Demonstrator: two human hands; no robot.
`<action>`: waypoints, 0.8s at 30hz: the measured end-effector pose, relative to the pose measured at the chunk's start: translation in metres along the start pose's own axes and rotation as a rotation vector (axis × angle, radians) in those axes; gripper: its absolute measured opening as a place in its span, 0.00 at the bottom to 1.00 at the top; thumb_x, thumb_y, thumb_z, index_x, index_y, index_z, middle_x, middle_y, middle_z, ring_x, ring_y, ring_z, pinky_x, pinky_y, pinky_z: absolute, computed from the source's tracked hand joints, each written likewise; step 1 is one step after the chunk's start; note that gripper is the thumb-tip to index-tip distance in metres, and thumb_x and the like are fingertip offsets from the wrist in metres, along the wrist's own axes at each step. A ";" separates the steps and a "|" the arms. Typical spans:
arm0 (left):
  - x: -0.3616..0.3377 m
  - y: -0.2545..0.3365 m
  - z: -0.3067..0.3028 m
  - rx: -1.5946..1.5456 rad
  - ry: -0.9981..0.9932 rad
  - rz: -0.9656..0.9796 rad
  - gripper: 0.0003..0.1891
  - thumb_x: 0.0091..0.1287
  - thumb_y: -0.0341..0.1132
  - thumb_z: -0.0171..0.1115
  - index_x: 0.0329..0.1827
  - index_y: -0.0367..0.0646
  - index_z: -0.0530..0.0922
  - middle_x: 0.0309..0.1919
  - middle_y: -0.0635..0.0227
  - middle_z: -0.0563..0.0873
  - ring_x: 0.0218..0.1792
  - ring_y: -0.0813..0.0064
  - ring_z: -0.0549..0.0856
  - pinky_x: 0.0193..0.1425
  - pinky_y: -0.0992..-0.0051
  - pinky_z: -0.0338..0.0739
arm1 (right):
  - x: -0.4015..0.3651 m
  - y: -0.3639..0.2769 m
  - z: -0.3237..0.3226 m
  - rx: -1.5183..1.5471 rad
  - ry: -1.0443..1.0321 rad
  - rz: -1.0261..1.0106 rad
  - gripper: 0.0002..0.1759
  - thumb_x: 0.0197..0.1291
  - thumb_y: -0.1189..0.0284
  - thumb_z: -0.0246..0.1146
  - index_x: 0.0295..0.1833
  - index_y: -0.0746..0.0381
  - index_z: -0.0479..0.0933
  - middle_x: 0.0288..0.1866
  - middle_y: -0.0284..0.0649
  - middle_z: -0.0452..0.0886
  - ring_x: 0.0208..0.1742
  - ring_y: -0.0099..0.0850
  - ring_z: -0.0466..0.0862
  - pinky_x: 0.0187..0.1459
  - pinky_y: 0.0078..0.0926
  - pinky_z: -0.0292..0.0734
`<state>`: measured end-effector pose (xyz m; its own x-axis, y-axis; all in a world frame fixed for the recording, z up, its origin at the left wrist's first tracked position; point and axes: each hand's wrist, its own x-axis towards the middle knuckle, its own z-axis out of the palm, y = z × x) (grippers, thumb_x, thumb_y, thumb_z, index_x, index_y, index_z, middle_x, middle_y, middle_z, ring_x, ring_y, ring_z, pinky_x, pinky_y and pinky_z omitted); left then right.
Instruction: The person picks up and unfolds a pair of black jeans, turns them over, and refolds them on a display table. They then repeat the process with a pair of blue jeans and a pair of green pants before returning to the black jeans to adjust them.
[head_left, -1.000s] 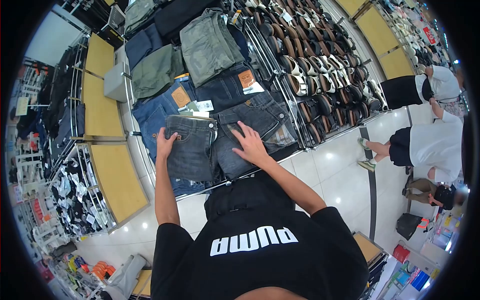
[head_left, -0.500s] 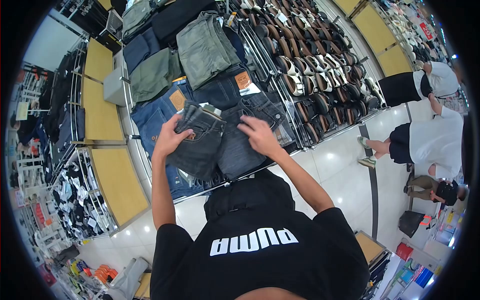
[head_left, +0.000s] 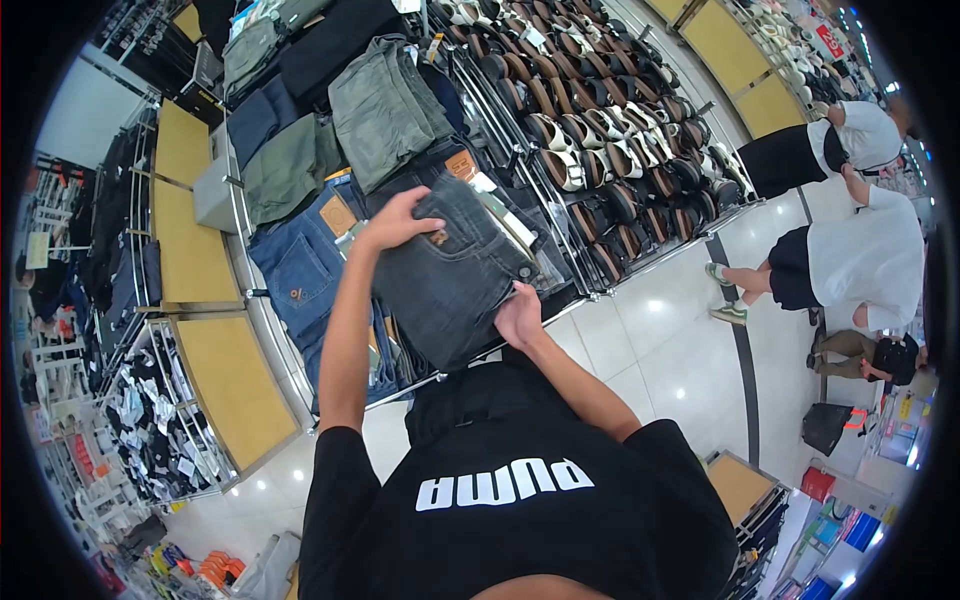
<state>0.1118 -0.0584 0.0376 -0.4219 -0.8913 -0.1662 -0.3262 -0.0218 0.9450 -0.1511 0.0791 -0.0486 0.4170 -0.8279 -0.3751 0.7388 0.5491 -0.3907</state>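
Note:
A pair of folded dark grey jeans (head_left: 432, 295) is held up over the display table's near edge, its waistband with a button towards the right. My left hand (head_left: 400, 224) grips the far left side of the waistband, thumb on top near a small brown mark. At the lower right, my right hand (head_left: 519, 316) pinches the waistband edge just below the button; part of its fingers is behind the cloth. Blue jeans (head_left: 300, 272) with a tan patch lie to the left. Dark jeans with an orange-brown patch (head_left: 461, 165) lie behind.
Folded green trousers (head_left: 385, 110) are stacked farther back. Racks of sandals (head_left: 610, 140) stand to the right beyond metal rails. People in white tops (head_left: 865, 260) are in the right aisle. A yellow wooden panel (head_left: 222, 385) stands at left.
My left hand has moved right and up with the grey jeans, which now cover the other dark pair. My right hand has come down and taken the waistband near the button.

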 end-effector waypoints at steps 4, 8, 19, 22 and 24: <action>0.037 -0.063 0.064 0.321 0.185 -0.028 0.29 0.59 0.43 0.74 0.60 0.36 0.77 0.51 0.54 0.86 0.52 0.65 0.84 0.58 0.67 0.77 | -0.004 0.010 -0.006 -0.137 0.248 -0.015 0.30 0.66 0.63 0.63 0.70 0.64 0.68 0.68 0.43 0.76 0.70 0.40 0.73 0.73 0.44 0.63; 0.048 -0.059 0.076 0.268 0.200 -0.114 0.29 0.59 0.42 0.74 0.61 0.36 0.76 0.50 0.55 0.86 0.51 0.65 0.85 0.58 0.68 0.77 | -0.004 0.016 -0.002 -0.304 0.328 -0.262 0.32 0.60 0.74 0.71 0.68 0.66 0.68 0.66 0.41 0.76 0.65 0.33 0.76 0.68 0.33 0.68; 0.008 -0.057 0.133 0.668 0.622 0.056 0.38 0.65 0.51 0.65 0.76 0.50 0.65 0.74 0.45 0.63 0.75 0.44 0.60 0.76 0.45 0.53 | 0.013 0.011 -0.042 -0.379 0.493 -0.333 0.30 0.61 0.78 0.69 0.67 0.68 0.68 0.63 0.41 0.78 0.62 0.32 0.78 0.66 0.29 0.69; -0.033 -0.027 0.165 0.757 0.612 0.042 0.39 0.66 0.56 0.62 0.78 0.52 0.64 0.78 0.43 0.56 0.79 0.41 0.52 0.77 0.38 0.46 | 0.015 0.010 -0.042 -0.341 0.508 -0.384 0.32 0.61 0.77 0.71 0.69 0.68 0.67 0.66 0.41 0.76 0.64 0.31 0.76 0.67 0.28 0.68; -0.051 -0.025 0.181 0.827 0.565 -0.017 0.39 0.66 0.57 0.61 0.79 0.54 0.63 0.79 0.45 0.55 0.79 0.40 0.51 0.77 0.36 0.44 | 0.018 0.005 -0.039 -0.365 0.562 -0.428 0.33 0.60 0.76 0.71 0.69 0.69 0.67 0.66 0.41 0.76 0.64 0.31 0.76 0.67 0.28 0.68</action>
<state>-0.0119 0.0698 -0.0291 -0.0185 -0.9829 0.1831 -0.9048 0.0944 0.4153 -0.1601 0.0710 -0.0899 -0.2654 -0.8470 -0.4606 0.5137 0.2800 -0.8110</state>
